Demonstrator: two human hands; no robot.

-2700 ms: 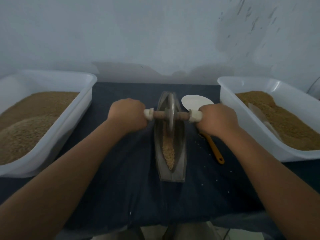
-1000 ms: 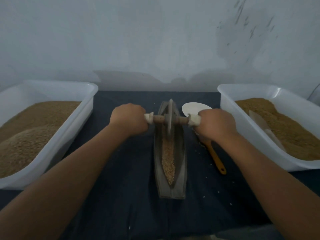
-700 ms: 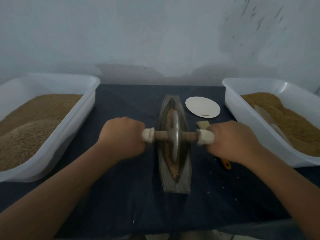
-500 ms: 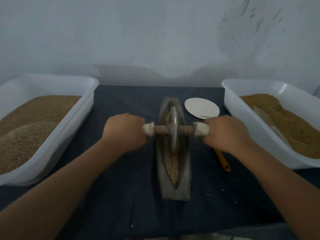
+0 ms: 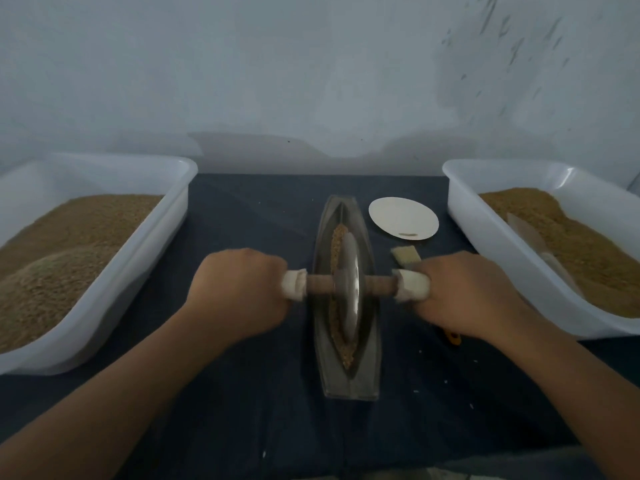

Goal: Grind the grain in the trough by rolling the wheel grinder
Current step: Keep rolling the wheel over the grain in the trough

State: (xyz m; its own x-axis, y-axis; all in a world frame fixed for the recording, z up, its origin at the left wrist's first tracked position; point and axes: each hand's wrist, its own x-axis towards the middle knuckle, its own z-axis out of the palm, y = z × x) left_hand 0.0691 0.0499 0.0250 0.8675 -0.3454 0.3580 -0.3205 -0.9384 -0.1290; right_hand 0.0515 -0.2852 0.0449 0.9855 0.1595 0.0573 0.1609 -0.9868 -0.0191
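A narrow boat-shaped metal trough (image 5: 371,344) lies lengthwise on the dark cloth in front of me. Brown grain (image 5: 336,237) fills its groove. The metal wheel grinder (image 5: 349,289) stands upright in the groove at the trough's middle, on a wooden axle with white-wrapped ends. My left hand (image 5: 239,292) grips the left axle end. My right hand (image 5: 467,292) grips the right axle end. Both fists hide the handle tips.
A white tub (image 5: 114,289) of brown grain stands at the left, another white tub (image 5: 485,244) of grain with a scoop in it at the right. A white round dish (image 5: 403,218) lies beyond my right hand. A brush (image 5: 405,254) with an orange handle lies under that hand.
The wheel rolled from the trough's far end toward me, went back a little, and now sits at the middle again. Both hands kept their grip on the axle.
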